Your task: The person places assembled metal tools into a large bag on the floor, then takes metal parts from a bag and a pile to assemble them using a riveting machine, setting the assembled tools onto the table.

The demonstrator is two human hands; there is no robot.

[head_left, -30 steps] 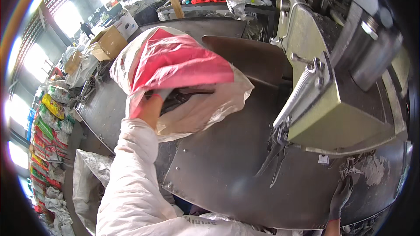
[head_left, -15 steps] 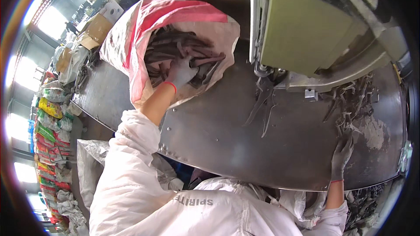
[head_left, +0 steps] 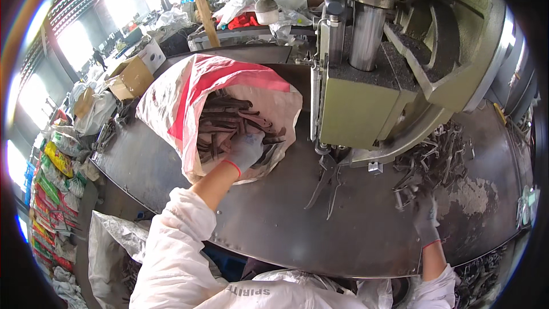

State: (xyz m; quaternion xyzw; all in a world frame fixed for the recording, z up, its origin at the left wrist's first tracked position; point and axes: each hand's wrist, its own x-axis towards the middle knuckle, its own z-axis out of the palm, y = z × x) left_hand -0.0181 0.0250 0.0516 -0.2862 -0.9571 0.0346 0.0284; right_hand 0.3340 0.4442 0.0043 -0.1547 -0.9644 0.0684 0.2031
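My left hand, in a pale glove with a red cuff, reaches into the mouth of a white and red woven sack. The sack lies on its side, and long dark flat strips fill its opening. My left fingers look bent and close together among the strips; their tips are partly hidden. At the right, my gloved right hand is at the near edge of a tangled heap of thin dark scraps. Motion blurs its fingers. Several scraps lie right by the fingertips.
A large green press-like machine stands over the metal table. Below its head hang thin dark pieces. An open white bag stands beside the table at the lower left. Cardboard boxes and stacked colourful sacks are farther left.
The view has tilted up, showing more of the machine. My right hand has shifted left along the near edge of the scrap heap, with scraps by its fingers. My left hand stays in the sack.
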